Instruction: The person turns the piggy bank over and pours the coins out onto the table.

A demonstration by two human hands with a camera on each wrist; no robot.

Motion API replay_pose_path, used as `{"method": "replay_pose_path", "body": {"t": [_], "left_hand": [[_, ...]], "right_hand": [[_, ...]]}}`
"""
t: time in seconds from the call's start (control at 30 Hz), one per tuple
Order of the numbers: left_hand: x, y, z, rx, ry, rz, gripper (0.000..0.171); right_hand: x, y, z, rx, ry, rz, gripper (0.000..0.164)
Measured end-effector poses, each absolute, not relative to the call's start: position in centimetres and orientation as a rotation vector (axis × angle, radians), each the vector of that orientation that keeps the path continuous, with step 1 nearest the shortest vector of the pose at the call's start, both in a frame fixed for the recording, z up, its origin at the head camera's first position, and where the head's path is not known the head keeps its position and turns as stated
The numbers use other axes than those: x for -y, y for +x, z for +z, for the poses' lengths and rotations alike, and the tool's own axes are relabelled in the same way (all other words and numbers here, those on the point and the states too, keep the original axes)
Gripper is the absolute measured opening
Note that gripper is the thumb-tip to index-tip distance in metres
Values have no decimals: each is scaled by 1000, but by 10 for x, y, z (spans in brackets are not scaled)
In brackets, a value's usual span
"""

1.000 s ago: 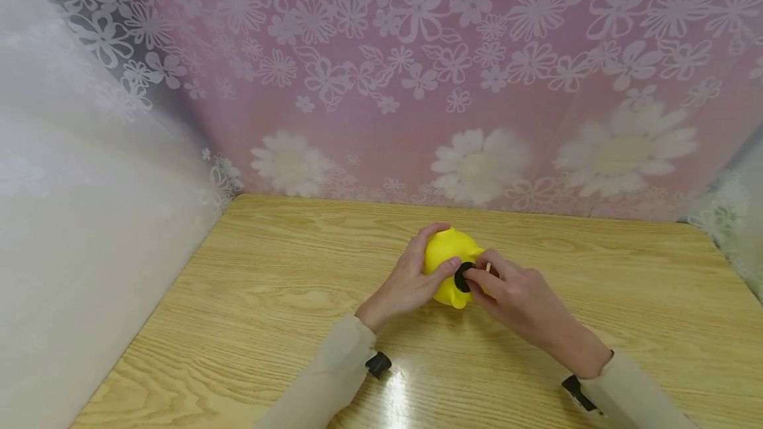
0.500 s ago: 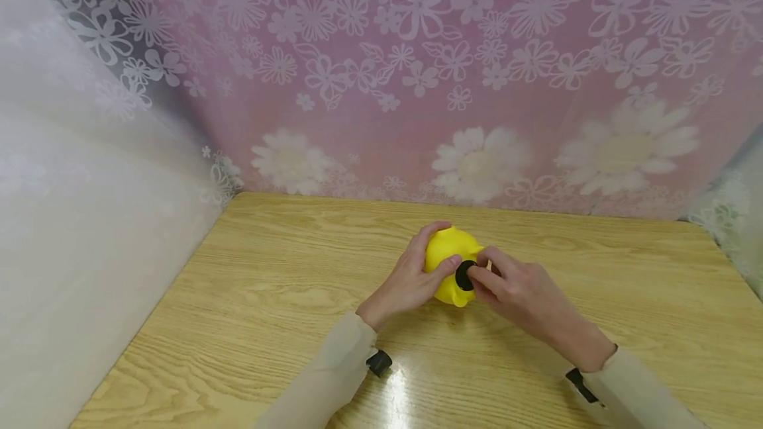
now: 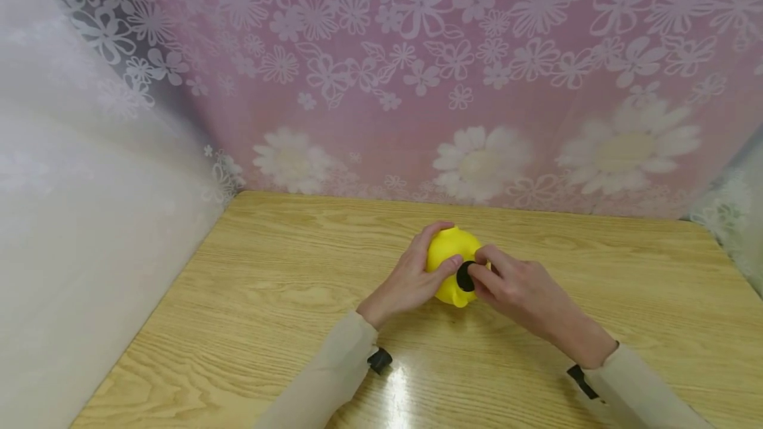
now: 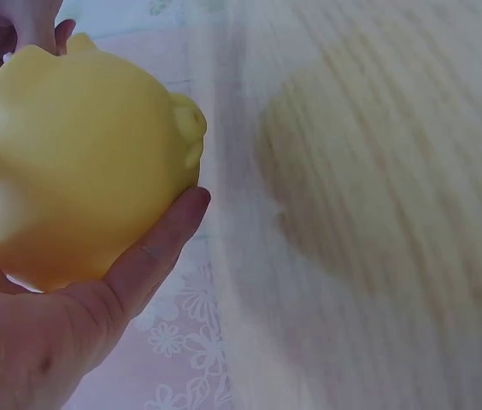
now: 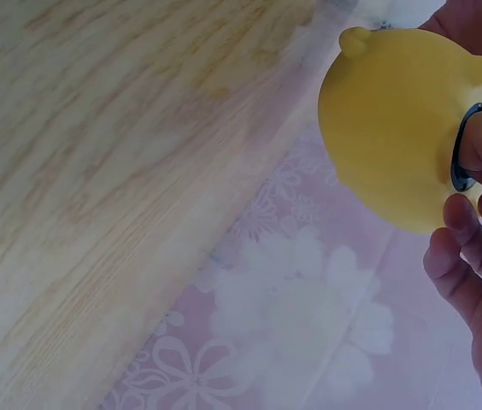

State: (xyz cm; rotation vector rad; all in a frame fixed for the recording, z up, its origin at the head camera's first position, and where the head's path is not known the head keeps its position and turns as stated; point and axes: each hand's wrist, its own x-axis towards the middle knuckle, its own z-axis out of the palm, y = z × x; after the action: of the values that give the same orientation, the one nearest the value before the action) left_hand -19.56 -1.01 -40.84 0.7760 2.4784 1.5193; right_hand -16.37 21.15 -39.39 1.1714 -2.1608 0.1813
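Note:
A round yellow piggy bank is held up over the table, its black stopper facing the person. My left hand grips the bank from the left, the thumb lying beside the stopper. In the left wrist view the snout shows past that hand's fingertip. Curled fingers of my right hand are at the stopper's right side, pinching at it. The right wrist view shows one digit on the dark stopper, hiding part of it, and other fingers bent below. Stubby feet stick out of the yellow body.
A wood-grain table lies under both hands. Behind it hangs a pink flowered curtain, with a pale sheet on the left. Dark camera mounts sit at both wrists, the left mount close above the tabletop.
The piggy bank and both hands have shifted very slightly to the right. My right fingers have moved a little on the stopper; the left hand keeps its grip.

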Motion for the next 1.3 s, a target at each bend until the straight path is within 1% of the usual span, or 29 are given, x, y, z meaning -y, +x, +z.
{"method": "replay_pose_path", "body": {"t": [0.23,0.53,0.77,0.97,1.17,1.3], "left_hand": [[10,-195,-407,-2515,803,1482,59],[8,-195,-412,-2540,775,1464,58],[8,-196,-413,-2543,758,1463,58],[9,-197,-411,-2569,749,1475,58],[10,-197,-410,-2582,755,1470,61],[9,-197,-410,-2585,738,1466,62]], "right_hand": [[-211,-163,-395,2160,1164,185,40],[-212,-163,-403,2151,1160,186,39],[-213,-165,-408,2159,1094,350,40],[-211,-163,-413,2196,939,603,50],[-206,-160,-415,2240,846,671,57],[-202,-157,-413,2312,791,677,43]]}}
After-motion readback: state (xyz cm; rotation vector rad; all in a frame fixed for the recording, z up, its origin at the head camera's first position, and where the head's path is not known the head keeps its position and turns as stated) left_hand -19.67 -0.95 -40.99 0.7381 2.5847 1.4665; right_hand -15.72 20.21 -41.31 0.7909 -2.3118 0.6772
